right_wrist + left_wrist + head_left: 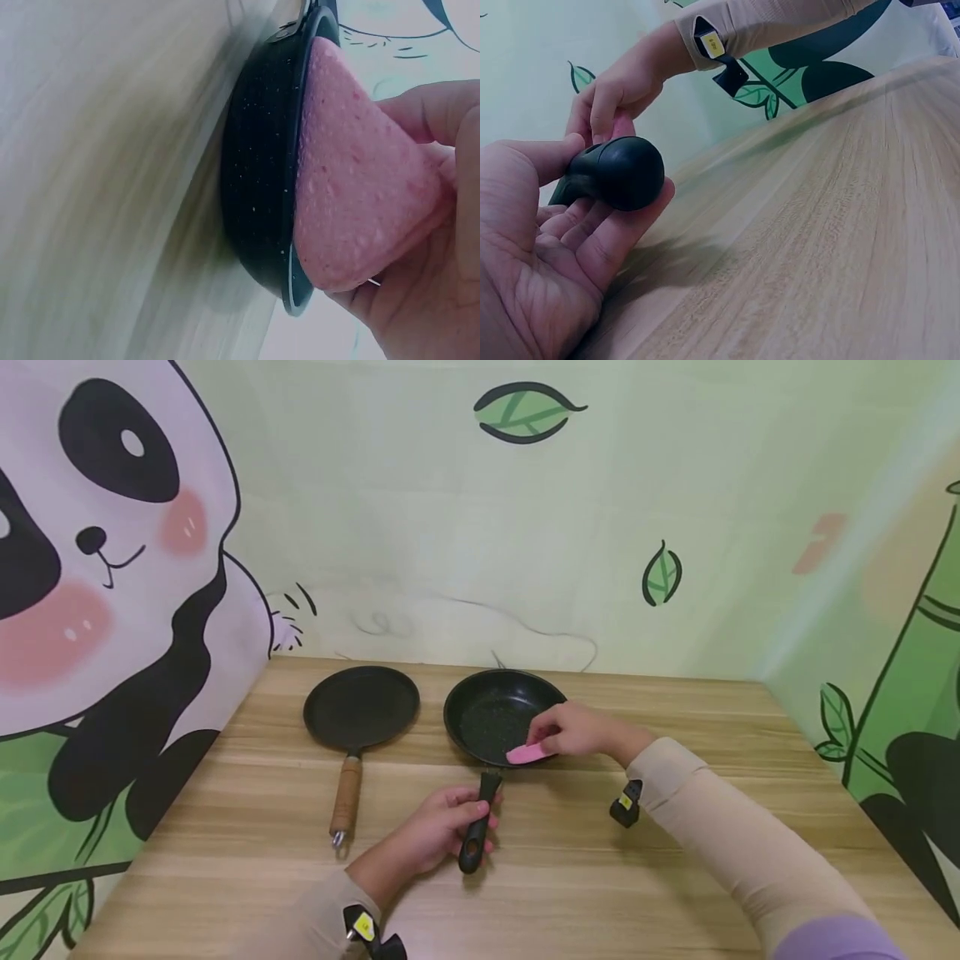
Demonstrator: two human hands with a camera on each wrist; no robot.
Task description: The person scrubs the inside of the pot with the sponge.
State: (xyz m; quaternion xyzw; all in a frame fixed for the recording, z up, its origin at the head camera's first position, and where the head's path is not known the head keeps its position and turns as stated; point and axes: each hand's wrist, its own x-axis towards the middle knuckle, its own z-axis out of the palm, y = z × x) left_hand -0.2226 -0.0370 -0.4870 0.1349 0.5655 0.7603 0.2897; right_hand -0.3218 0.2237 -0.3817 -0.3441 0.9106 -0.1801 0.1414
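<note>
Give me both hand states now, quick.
Left hand: grips the black pan handle.
Right hand: holds the pink sponge on the pan rim.

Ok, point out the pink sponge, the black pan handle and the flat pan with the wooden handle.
pink sponge [360,202], right wrist view, middle of its flat face.
black pan handle [477,832], head view, lower grip.
flat pan [361,707], head view, centre of its cooking surface.

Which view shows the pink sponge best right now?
The right wrist view: the pink sponge fills the frame, pressed on the pan's rim. The head view shows it small; the left wrist view barely shows it.
</note>
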